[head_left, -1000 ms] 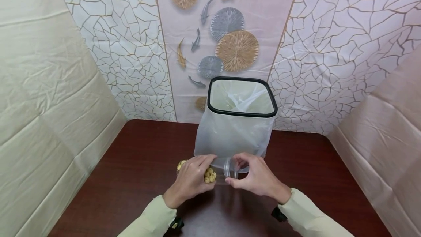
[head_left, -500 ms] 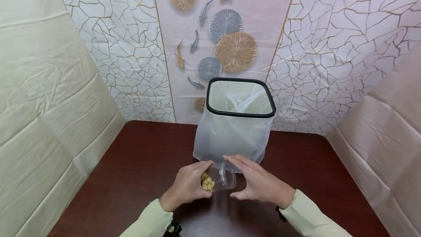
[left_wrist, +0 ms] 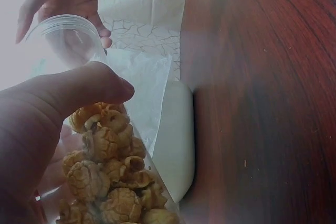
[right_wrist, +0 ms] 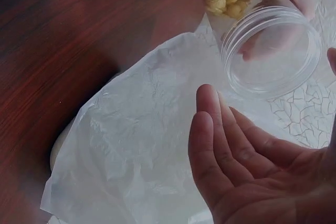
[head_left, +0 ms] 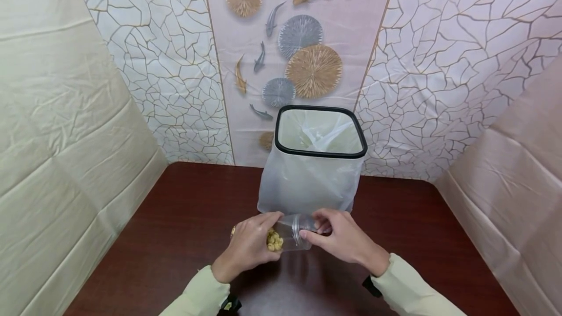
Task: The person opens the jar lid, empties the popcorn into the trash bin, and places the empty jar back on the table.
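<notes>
My left hand (head_left: 251, 242) grips a clear plastic jar (head_left: 285, 233) around its body, thumb across the near side. The jar is held on its side above the table, its threaded mouth (right_wrist: 273, 51) toward the right. Golden popcorn (left_wrist: 113, 163) fills the bottom end, partly hidden by the left hand. My right hand (head_left: 344, 235) is at the jar's mouth, overlapping the neck in the head view. In the right wrist view its slightly bent fingers (right_wrist: 241, 156) are apart from the jar and hold nothing.
Behind the hands stands a pale bin (head_left: 313, 179) with a black rim (head_left: 320, 154) and a whitish plastic liner hanging over its outside. Dark reddish wood makes up the tabletop (head_left: 197, 194). Cloth hangings (head_left: 281, 28) enclose the back and both sides.
The jar and left hand have shifted slightly left. The right hand spread its fingers wide at the mouth half a second ago; now its thumb and fingers are closer together.
</notes>
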A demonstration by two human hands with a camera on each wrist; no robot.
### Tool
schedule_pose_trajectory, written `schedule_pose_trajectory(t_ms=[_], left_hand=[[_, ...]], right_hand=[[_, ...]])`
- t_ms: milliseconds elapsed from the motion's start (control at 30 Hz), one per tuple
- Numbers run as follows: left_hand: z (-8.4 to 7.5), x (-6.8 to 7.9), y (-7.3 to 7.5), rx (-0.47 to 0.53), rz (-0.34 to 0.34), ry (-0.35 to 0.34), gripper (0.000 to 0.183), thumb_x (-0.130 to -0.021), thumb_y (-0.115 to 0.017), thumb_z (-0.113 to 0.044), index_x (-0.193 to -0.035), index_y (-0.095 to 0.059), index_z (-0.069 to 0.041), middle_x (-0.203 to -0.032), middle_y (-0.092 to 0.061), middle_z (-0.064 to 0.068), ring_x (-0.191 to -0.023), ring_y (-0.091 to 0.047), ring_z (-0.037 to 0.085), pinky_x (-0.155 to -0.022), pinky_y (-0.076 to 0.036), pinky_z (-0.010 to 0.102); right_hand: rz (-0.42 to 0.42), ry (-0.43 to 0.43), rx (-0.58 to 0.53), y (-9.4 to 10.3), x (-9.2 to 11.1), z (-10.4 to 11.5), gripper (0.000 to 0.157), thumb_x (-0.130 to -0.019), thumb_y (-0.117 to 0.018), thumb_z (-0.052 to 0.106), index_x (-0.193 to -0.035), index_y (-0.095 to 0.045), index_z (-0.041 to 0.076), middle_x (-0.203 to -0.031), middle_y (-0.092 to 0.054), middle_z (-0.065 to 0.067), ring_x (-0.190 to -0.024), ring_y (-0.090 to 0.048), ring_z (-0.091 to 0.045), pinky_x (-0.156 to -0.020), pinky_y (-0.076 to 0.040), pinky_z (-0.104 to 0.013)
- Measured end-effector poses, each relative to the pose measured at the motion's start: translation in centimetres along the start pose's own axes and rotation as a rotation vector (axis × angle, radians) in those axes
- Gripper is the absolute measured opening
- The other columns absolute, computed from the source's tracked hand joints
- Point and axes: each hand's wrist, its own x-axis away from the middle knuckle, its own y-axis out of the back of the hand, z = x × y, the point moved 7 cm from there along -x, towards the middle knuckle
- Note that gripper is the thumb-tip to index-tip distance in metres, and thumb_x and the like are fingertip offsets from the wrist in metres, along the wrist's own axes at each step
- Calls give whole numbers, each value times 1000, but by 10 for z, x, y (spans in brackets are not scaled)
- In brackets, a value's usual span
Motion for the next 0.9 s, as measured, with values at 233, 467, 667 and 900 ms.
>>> schedule_pose_trajectory(t_ms=[233,467,667,900], left_hand=[[-1,0,-1,-13,-1,-7,81,-55,-99,-32,-128,-70,-13,-122,-76,-1,-102,-76,14,-81,-63,31],[-2,0,-1,-19,-6,-17,82,-54,-98,-33,-128,-69,-14,-121,-77,-1,-100,-75,14,-80,-62,31],[-1,1,-4,-26,4,-23,82,-56,-98,-33,-130,-68,-15,-124,-76,-1,-104,-75,14,-83,-62,30],[-1,0,-2,-42,-5,-32,80,-57,-97,-31,-130,-69,-15,-124,-76,-1,-105,-75,15,-83,-63,31]], right_hand=[[60,3,-42,-6,-1,0,48,-89,-82,47,-108,-73,4,-90,-74,-1,-77,-69,-6,-74,-62,-30],[28,150,35,-1,2,6,57,-80,-90,44,-119,-70,7,-103,-75,1,-92,-74,-16,-84,-63,-35],[-49,359,158,5,11,12,85,-69,-100,37,-139,-63,6,-126,-72,-2,-111,-71,-19,-94,-61,-40],[-53,218,79,4,11,2,70,-81,-89,48,-132,-68,5,-115,-77,-3,-102,-74,-17,-91,-62,-38]])
